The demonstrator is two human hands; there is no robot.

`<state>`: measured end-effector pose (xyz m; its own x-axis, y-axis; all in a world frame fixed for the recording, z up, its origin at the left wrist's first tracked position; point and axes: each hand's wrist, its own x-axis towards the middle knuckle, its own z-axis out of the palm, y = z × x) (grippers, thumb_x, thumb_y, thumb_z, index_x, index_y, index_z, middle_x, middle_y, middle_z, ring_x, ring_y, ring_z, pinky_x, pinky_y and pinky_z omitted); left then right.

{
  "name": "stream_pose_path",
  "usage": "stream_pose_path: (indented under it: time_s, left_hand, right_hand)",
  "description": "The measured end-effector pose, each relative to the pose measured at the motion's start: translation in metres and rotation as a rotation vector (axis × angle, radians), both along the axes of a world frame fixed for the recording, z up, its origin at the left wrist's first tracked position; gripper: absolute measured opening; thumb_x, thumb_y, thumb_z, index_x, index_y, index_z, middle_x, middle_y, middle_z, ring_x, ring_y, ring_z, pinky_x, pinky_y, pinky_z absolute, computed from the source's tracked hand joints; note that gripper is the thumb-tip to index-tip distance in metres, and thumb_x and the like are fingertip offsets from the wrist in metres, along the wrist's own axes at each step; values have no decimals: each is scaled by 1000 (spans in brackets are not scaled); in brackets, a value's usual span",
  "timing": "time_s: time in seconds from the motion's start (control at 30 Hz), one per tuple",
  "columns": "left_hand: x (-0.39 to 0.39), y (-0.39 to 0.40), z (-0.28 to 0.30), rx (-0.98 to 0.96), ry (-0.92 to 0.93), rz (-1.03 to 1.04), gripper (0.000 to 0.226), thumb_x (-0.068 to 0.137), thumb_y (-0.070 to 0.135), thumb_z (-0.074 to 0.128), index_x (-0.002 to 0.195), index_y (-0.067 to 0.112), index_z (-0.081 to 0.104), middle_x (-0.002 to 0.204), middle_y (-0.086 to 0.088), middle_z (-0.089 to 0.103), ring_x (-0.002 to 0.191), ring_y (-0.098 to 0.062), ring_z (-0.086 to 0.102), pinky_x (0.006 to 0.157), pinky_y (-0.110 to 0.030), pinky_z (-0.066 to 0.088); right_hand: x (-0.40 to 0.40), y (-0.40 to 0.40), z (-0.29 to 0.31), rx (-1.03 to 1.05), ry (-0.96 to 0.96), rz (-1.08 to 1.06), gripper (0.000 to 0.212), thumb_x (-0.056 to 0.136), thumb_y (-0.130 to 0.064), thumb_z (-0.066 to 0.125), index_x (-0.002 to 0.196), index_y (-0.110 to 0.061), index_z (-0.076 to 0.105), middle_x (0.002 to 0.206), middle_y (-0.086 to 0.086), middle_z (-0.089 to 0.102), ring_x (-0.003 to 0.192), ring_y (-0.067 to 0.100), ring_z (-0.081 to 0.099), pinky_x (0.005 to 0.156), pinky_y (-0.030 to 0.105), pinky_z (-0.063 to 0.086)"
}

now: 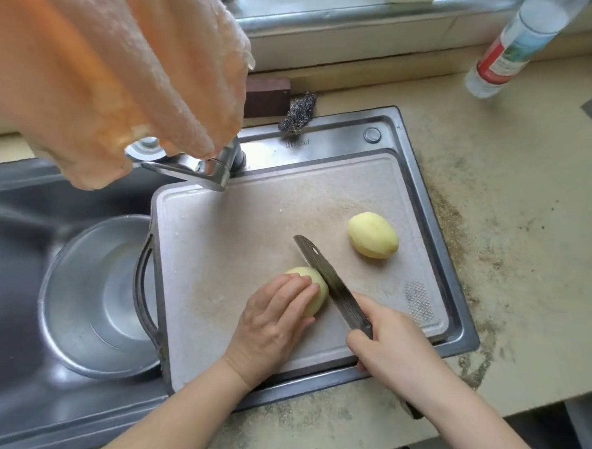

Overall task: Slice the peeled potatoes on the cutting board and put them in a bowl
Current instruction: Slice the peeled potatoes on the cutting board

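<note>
A pale cutting board (239,228) lies over the right basin of a steel sink. On it are two peeled yellow potatoes. My left hand (272,322) lies over the near potato (315,283), its fingers curved on top and holding it down. My right hand (394,353) grips the handle of a dark knife (329,281), whose blade rests against that potato's right end. The second potato (373,235) lies free at the board's far right. A steel bowl (88,296) holding some water sits in the left basin, beside the board's handle.
An orange cloth (107,70) hangs close to the camera at top left, above the tap (195,164). A steel scourer (298,113) and a dark block (267,95) sit behind the sink. A plastic bottle (513,47) stands at the far right on the speckled counter (528,219).
</note>
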<state>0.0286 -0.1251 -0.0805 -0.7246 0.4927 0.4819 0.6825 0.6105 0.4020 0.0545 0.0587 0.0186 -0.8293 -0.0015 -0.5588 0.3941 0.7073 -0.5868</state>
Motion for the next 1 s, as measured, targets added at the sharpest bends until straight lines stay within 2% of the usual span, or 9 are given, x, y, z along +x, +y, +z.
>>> stream_pose_path:
  time_s: [0.2,0.3,0.43,0.5,0.6,0.8,0.87,0.93,1.0]
  left_hand:
    - [1,0,-1,-17,4,12,34,98,28,47,126,10,51,127,-4,49,119,-22,49,111,-29,35]
    - [0,1,-3,11,-1,1,35,93,26,54,123,8,52,126,-6,50,117,-24,49,113,-28,32]
    - [-2,2,-4,43,-56,-6,31,93,27,55,118,8,54,124,-6,50,115,-27,49,109,-30,36]
    - [-2,2,-4,40,-87,-3,31,93,28,56,118,8,54,125,-7,50,115,-28,49,105,-33,39]
    - [-3,1,-3,33,-100,-14,32,95,29,52,119,7,53,127,-7,49,115,-27,47,110,-29,32]
    - [-3,1,-4,35,-98,-16,32,98,31,48,118,7,53,126,-8,48,115,-27,47,111,-28,30]
    - [-2,1,-5,33,-97,-13,32,96,30,50,118,7,52,126,-9,48,115,-27,48,108,-31,35]
    - [0,0,-4,36,-96,19,36,91,29,56,119,8,51,125,-9,47,114,-27,49,103,-34,40]
    - [5,-1,-2,55,-88,79,39,88,32,59,118,8,50,122,-9,46,112,-25,49,103,-33,38]
  right_hand:
    - [-6,-8,14,155,90,9,39,85,-32,50,121,-46,48,48,-8,43,71,18,59,61,29,39]
    - [4,-8,27,306,193,107,51,86,-37,44,132,-52,28,76,-7,64,84,20,62,65,33,41]
    - [11,-8,41,434,130,225,60,88,-41,38,136,-55,6,94,-6,59,89,19,61,64,33,35]
    - [9,-8,46,428,124,254,66,78,-38,60,133,-57,29,80,-4,62,72,20,65,54,33,43]
    - [13,-7,53,470,102,244,75,44,-27,85,115,-38,64,50,-4,56,37,22,55,29,29,38]
    - [15,-9,55,465,76,244,76,43,-29,86,115,-40,64,50,-4,56,36,20,55,29,29,36]
    - [11,-10,61,429,-21,252,70,62,-35,76,123,-55,49,64,-3,61,53,19,62,42,32,43]
    - [10,-9,60,383,53,191,62,79,-39,58,127,-66,28,80,-5,63,74,20,64,59,34,45]
    - [15,-8,60,328,62,141,62,75,-30,68,125,-58,43,67,-6,60,61,22,62,50,37,45]
